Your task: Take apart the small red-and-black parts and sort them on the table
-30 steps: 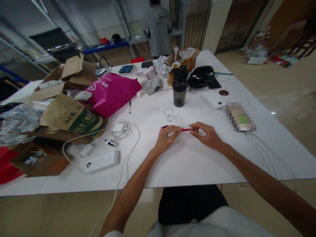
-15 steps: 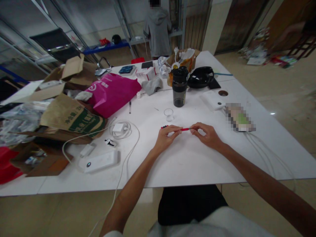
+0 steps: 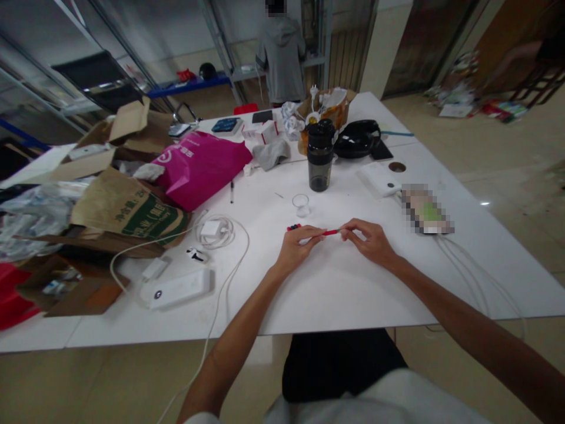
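Nearest to us, our left hand [image 3: 296, 246] and our right hand [image 3: 371, 242] rest low on the white counter [image 3: 335, 300], a little apart. Between them they hold a thin red plastic pen with a black end [image 3: 330, 232]. The left hand is closed around the part near the black end, which sticks out beyond the fingers. The right hand pinches the other tip with thumb and fingertips. The pen lies almost level, just above the counter or touching it; we cannot tell which.

We judge that this pen is very light and stiff, with a smooth and rather slippery body. It can turn or slide in the fingers, and it can roll if it is put down. A fingertip pinch near each end seems the best hold, not the thin middle, and no strong force is needed.

Just behind the pen stands a small clear glass cup [image 3: 302, 204], and farther away a tall dark shaker bottle [image 3: 319, 156]. To the left are a white square charger with its coiled cable [image 3: 210, 228] and a pink plastic bag [image 3: 203, 166]. Far behind the counter stands a person in a grey hooded top [image 3: 281, 56].
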Tool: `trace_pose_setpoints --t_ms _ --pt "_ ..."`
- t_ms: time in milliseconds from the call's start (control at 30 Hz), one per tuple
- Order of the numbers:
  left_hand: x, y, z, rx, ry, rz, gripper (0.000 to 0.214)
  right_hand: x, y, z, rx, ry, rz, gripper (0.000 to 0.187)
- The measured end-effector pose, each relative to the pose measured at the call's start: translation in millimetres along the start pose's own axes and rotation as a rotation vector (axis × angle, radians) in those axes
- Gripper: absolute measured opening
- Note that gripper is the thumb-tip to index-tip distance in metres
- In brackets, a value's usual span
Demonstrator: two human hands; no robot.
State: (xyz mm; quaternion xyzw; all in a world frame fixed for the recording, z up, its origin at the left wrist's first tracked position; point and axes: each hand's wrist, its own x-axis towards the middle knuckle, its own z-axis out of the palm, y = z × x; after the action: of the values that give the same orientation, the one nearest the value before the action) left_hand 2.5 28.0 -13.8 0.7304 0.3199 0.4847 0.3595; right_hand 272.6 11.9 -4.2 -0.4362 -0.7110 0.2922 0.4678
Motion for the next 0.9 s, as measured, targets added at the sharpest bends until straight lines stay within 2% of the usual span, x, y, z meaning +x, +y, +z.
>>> trace_pose_setpoints --t_ms 233,767,900 --pt "-3 3 3.8 0.088 0.059 0.070 0.018 -1 -1 6 0.092 0.025 0.125 0.051" --pt "-6 -2 6.5 0.178 0.090 0.282 0.018 0 -3 10 0.204 -0.005 0.209 0.056" --pt "-6 -2 7.5 0.199 0.075 0.268 0.018 1 -1 10 0.227 -0.009 0.222 0.056"
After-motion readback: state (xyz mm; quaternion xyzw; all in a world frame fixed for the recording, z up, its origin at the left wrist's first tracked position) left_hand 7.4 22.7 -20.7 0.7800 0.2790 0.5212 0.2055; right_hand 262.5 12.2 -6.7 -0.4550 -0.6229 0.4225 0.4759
